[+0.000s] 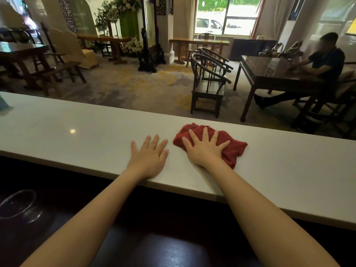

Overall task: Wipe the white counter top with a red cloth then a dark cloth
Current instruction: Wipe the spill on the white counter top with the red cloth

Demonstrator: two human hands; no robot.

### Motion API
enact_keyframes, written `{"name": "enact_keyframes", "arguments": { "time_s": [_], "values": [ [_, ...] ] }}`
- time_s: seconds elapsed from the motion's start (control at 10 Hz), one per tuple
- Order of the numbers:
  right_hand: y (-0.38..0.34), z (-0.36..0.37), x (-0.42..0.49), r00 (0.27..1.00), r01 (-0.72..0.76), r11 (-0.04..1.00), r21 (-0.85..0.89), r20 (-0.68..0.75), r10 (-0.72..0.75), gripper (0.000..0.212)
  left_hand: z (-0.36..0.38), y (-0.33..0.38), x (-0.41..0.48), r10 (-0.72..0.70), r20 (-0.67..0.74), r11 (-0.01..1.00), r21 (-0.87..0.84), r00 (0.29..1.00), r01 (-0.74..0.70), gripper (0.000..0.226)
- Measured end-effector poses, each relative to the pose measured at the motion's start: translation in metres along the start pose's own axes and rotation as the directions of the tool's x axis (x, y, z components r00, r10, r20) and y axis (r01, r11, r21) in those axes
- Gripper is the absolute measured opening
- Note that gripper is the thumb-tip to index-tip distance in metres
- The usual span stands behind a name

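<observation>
A long white counter top (pixel 77 132) runs from the left edge to the lower right. A crumpled red cloth (pixel 236 149) lies on it right of centre. My right hand (pixel 204 149) presses flat on the cloth with fingers spread, covering its left half. My left hand (pixel 149 156) rests palm down on the bare counter just left of the cloth, fingers apart, holding nothing. No dark cloth is in view.
A clear glass bowl (pixel 18 204) sits on the dark lower surface at the bottom left. A teal object (pixel 4 105) lies at the counter's far left. Beyond the counter are wooden chairs (pixel 209 87) and a table (pixel 269 72) with a seated person (pixel 325 62).
</observation>
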State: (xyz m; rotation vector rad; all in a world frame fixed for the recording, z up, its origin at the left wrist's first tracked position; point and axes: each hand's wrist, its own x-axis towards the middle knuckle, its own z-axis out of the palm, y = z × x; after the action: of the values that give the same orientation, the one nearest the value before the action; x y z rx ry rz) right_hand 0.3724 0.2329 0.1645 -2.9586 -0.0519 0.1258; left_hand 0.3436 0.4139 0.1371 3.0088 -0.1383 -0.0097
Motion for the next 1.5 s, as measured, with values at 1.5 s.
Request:
{"name": "enact_keyframes", "arguments": {
  "time_s": [1.5],
  "values": [
    [0.061,0.001,-0.085,0.974,0.221,0.975,0.010,0.040,-0.221,0.051,-0.004,-0.003,-0.001,0.006,0.016,1.000,-0.015,1.000,-0.006,0.053]
  ]
}}
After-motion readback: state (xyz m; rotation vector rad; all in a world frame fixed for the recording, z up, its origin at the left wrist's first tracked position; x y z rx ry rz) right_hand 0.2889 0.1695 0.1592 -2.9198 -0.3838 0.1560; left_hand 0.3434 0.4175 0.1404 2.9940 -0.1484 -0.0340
